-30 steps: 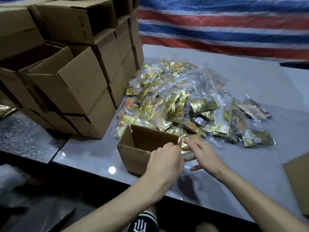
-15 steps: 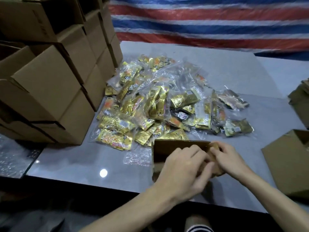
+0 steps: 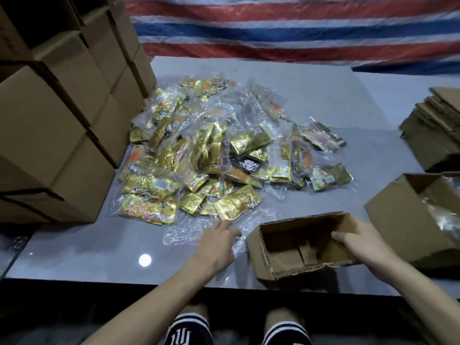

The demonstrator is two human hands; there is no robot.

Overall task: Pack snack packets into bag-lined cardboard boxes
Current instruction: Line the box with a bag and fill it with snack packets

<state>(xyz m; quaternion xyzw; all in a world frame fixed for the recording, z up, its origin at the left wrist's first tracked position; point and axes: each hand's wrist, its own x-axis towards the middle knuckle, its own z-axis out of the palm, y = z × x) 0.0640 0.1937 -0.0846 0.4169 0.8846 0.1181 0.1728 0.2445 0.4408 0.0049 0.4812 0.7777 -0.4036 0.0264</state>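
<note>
The right hand [image 3: 361,242] grips the right end of a small open cardboard box [image 3: 257,255] in the lower right of the frame. Its thumb [image 3: 341,236] is hooked inside over the rim and the other fingers wrap round the outside wall. The box sits at the near edge of the table [image 3: 311,90] with its mouth facing up and towards the camera. Only its folded bottom flaps show inside, with no bag and no packets in it.

Just left of the box, the left hand [image 3: 216,241] lies palm down with its fingers stretched out, holding nothing. The fingertips rest on a flat clear plastic bag [image 3: 191,230] spread on the table. The motion blur there hides whether any finger pinches the film.

Beyond the bag, across the middle of the frame, lies a loose heap of gold snack packets [image 3: 211,155], many of them in clear sleeves.

At the right edge, near the held box, stands a larger open box [image 3: 403,210] with crinkled clear plastic [image 3: 445,215] in it. Behind that one, further up the right edge, is a stack of flattened cardboard [image 3: 433,128].

A wall of stacked closed boxes [image 3: 49,125] fills the left side of the frame and reaches the edge of the heap. A tarp [image 3: 273,28] with red, blue and white stripes runs across the top. At the bottom centre, the person's knees and striped shorts [image 3: 189,327] show below the table edge.
</note>
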